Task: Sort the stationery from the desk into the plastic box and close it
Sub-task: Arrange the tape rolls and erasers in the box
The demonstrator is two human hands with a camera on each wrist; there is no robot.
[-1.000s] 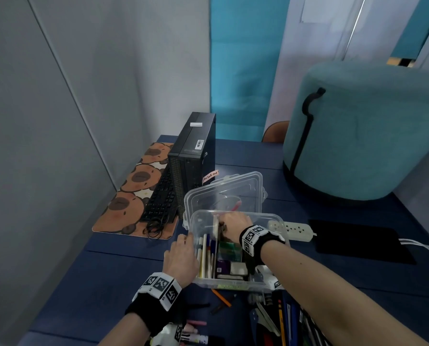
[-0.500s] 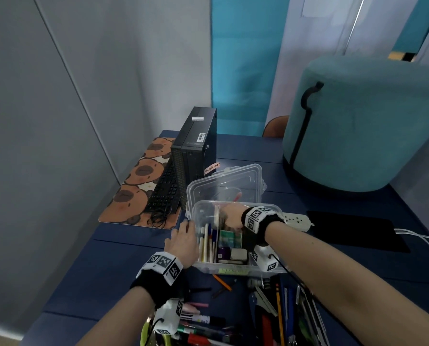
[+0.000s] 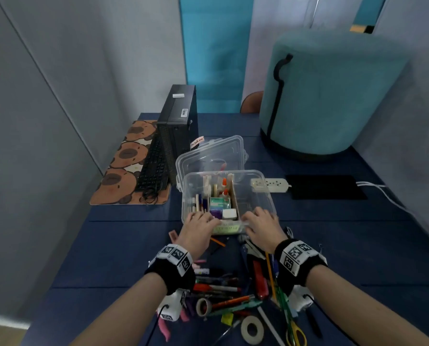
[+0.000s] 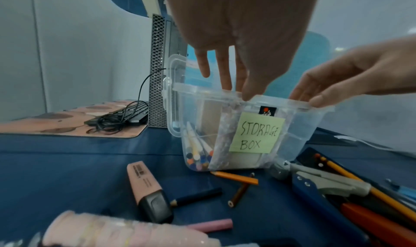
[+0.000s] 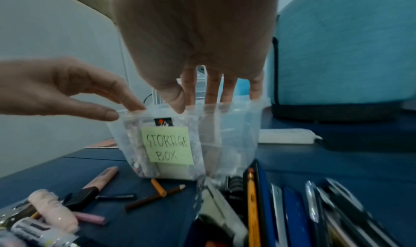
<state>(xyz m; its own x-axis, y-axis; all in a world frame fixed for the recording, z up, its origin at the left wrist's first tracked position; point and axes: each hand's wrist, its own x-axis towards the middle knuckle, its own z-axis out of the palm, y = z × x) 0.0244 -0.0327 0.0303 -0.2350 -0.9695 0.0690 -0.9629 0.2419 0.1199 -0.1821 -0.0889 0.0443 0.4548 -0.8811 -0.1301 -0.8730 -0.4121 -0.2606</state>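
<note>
Head view: both hands, left and right, pinch the plastic box near rim

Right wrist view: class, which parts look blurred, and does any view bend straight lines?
Right wrist view: the pens nearest the lens smear, while the storage box label stays readable. Left wrist view: the pink roll is soft. Head view: wall edges bow outward.
</note>
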